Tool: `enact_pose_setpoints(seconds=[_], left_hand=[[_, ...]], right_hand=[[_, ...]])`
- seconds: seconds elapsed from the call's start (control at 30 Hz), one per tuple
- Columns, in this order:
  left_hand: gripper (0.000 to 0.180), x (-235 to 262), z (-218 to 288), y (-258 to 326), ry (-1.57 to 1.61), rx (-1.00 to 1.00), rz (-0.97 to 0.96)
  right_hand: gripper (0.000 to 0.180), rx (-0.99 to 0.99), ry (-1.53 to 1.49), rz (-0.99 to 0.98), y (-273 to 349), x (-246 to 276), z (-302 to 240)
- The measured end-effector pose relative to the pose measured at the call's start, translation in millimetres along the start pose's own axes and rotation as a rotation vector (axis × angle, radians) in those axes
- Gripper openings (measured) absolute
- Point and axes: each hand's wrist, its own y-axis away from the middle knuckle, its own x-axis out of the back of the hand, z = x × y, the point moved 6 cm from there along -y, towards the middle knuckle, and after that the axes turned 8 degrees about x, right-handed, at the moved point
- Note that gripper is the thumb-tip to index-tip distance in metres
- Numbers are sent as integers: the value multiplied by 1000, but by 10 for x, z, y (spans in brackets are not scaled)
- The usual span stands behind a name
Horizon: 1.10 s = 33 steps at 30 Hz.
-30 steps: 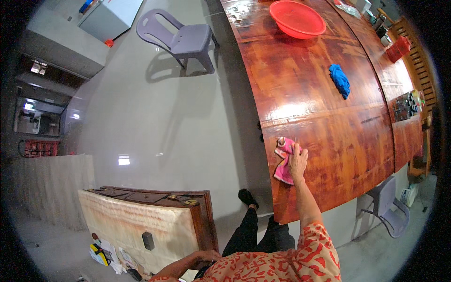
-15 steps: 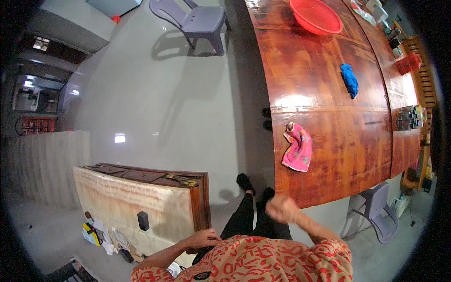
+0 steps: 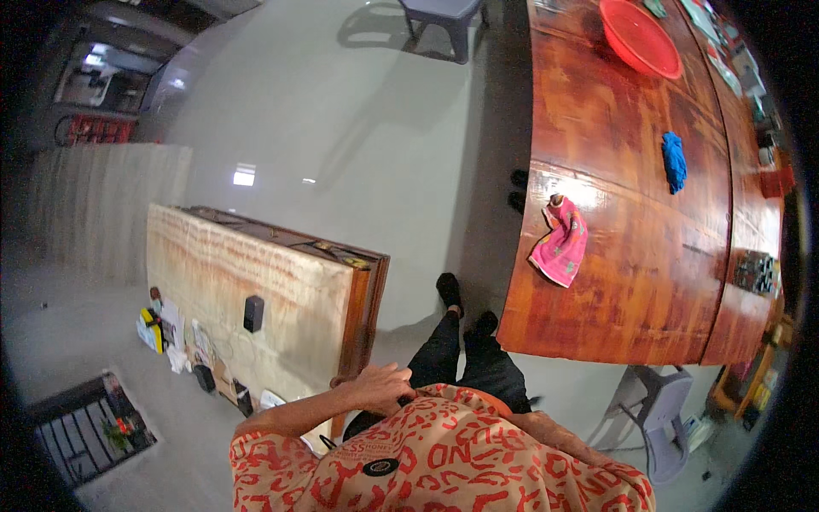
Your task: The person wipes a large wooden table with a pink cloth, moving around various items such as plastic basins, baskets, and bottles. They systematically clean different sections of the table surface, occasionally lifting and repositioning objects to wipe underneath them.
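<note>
My left hand (image 3: 386, 388) is at my waist in front of the patterned shirt. Its fingers are curled in, and anything inside them is hidden. My right forearm (image 3: 554, 431) lies low against my right side; the hand itself is out of sight behind the shirt. To the right stands a reddish-brown wooden table (image 3: 614, 307). On it, nearest to me, a crumpled pink patterned cloth (image 3: 565, 243) lies near the left edge. Farther off are a bunched blue cloth (image 3: 674, 162) and a round red plastic basin (image 3: 640, 38).
On my left stands a marble-patterned cabinet (image 3: 290, 273) with dark wooden edging and a small black box (image 3: 253, 313) against it. Grey plastic chairs stand beyond, one at the far side (image 3: 444, 13) and another at the lower right (image 3: 661, 418). A dark grate (image 3: 85, 435) is at the lower left.
My view has shifted, so the table and cloths sit farther right. My right hand, before in view by the table's near edge, has dropped out of sight. The left hand stays at the waist.
</note>
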Motion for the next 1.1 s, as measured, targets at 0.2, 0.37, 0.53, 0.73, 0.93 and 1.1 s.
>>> enact_pose_setpoints(seconds=[0.2,0.37,0.53,0.73,0.93,1.1], left_hand=[[15,-204,388,93,-184,4,359],[12,-363,728,95,-472,111,439],[19,-388,919,218,-264,83,570],[15,-466,1143,214,-369,113,590],[17,-531,1306,286,-414,15,713],[16,-581,1410,396,-353,-30,645]], right_hand=[[42,-11,5,-115,450,19,4],[42,0,60,-112,575,-107,287],[41,31,82,-89,609,-245,330],[41,63,78,-78,607,-485,419],[41,71,116,-75,594,-426,441],[40,104,142,-70,611,-337,456]])
